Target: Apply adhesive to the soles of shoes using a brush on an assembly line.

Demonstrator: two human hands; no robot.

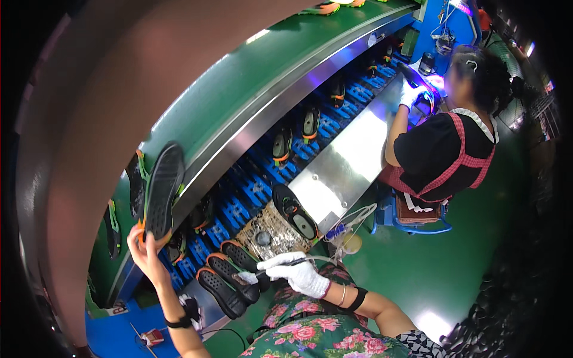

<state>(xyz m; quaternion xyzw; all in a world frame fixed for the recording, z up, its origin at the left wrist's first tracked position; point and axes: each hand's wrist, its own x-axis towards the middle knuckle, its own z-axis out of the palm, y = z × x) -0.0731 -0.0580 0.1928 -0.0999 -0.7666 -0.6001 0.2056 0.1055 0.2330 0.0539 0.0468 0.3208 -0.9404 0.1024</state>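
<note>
My bare left hand (147,255) grips the heel end of a black shoe sole (165,179) with orange and green edges, raised over the green belt. In my white-gloved right hand (303,277) is a brush (246,278) with pale bristles; a thin clear tube seems to run from its handle. The bristles are over a row of black perforated soles (224,291) with orange rims, in front of my lap; I cannot tell whether they touch. Just beyond them, another sole (295,212) lies by a glue-stained plate (271,231) bearing a small round dark piece.
A green conveyor belt (209,95) curves along the left, with soles on it. Below runs a blue slatted conveyor (256,185) carrying more soles. A metal worktop (340,173) leads to a seated co-worker (447,143) holding a sole. A yellowish container (351,243) stands near my right hand.
</note>
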